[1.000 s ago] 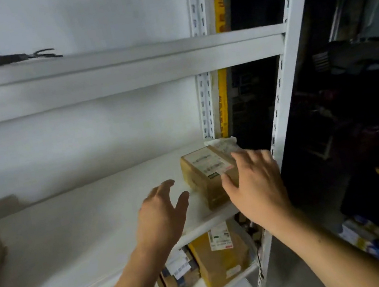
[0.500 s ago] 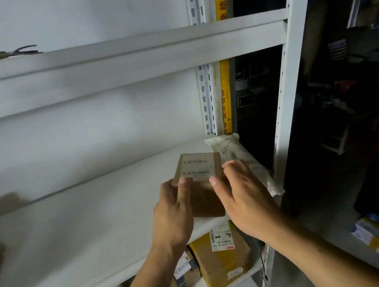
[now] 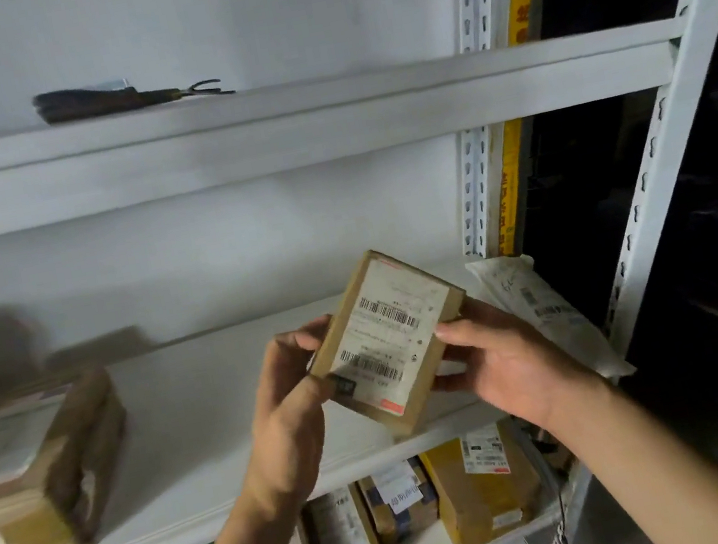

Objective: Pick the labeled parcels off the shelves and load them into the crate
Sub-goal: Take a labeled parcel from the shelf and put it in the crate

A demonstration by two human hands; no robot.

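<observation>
A small brown cardboard parcel (image 3: 388,338) with a white barcode label is lifted off the middle shelf (image 3: 190,416) and tilted with its label towards me. My left hand (image 3: 284,404) grips its left edge, thumb on the label's lower corner. My right hand (image 3: 501,357) cups its right side from beneath, thumb against the edge. A white plastic mailer (image 3: 541,311) lies on the shelf just right of my hands. The crate is out of view.
Larger brown labelled boxes (image 3: 32,468) sit at the shelf's left end. Several labelled parcels (image 3: 476,486) stand on the lower shelf. A dark tool (image 3: 115,99) lies on the top shelf. A white upright post (image 3: 677,129) bounds the rack on the right, with a dark aisle beyond.
Both hands closed on the small parcel, lifted it off the shelf and turned its label up towards me. The view shifted left, showing the boxes at the shelf's left end.
</observation>
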